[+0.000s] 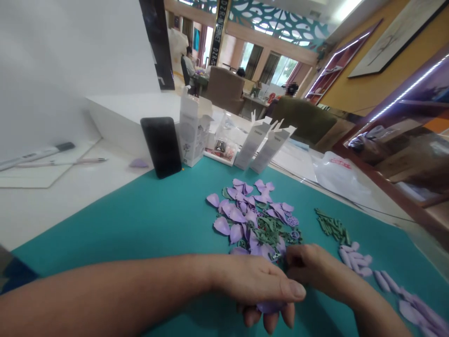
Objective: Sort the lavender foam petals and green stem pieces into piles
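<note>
My left hand point(257, 283) reaches in from the left above the green mat point(157, 215), thumb stretched over curled fingers. A purple plastic petal point(271, 307) shows between its thumb and fingers. Close beside it, my right hand point(312, 269) has its fingers bent inward at the near right edge of the parts pile; its fingertips are partly hidden, and I cannot make out what they pinch. That pile holds loose purple petals point(236, 214), green plastic pieces point(268, 231) and small purple wheel-like parts point(292, 221).
Green stick-like pieces point(331, 225) and light purple pieces point(354, 259) lie sorted at the right. Behind stand a dark phone point(162, 147), an open white box point(191, 135), two narrow boxes point(252, 142) and a small tray point(224, 157). People sit at tables farther back.
</note>
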### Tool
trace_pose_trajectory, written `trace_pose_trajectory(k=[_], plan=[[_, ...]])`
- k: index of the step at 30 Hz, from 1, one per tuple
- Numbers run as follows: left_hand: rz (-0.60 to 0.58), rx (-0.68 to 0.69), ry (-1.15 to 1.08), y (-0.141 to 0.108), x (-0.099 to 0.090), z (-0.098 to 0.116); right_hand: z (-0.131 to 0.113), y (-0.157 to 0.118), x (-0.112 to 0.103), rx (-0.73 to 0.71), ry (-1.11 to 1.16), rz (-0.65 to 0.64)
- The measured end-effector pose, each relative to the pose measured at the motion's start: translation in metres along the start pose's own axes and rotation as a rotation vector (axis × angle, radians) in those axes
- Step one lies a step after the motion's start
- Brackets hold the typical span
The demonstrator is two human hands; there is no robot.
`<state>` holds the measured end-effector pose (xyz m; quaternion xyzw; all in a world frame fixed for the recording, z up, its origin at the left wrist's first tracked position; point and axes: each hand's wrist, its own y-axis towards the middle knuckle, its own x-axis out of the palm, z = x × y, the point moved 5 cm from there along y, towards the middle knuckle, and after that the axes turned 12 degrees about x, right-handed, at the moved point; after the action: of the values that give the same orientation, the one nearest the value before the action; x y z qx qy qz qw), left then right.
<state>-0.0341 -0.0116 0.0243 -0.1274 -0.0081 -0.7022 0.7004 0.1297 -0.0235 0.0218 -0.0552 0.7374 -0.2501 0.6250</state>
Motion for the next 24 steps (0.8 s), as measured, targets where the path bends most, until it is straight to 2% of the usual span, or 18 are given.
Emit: trace_pose_trajectory(k=[7,9,12,15,17,20,24], plan=[[-0.008,0.024,0.023,0.001,-0.002,-0.001,-0.012,0.008,-0.02,-0.135,0.228,0.247],[-0.022,0.024,0.039,0.0,-0.002,-0.001,-0.025,0.01,-0.03,-0.192,0.244,0.351],[-0.031,0.027,0.048,0.0,-0.002,-0.001,-0.06,0.02,-0.037,-0.344,0.18,0.47],[-0.02,0.037,0.045,0.0,-0.003,-0.002,-0.09,0.041,-0.034,-0.387,0.036,0.502],[-0.009,0.046,0.051,0.0,-0.004,-0.003,-0.098,0.056,-0.031,-0.361,-0.052,0.505],[0.018,0.049,0.086,0.0,-0.005,-0.002,-0.097,0.07,-0.029,-0.336,-0.096,0.494],[0.034,0.076,0.098,0.001,-0.006,-0.003,-0.083,0.073,-0.03,-0.296,-0.029,0.482]])
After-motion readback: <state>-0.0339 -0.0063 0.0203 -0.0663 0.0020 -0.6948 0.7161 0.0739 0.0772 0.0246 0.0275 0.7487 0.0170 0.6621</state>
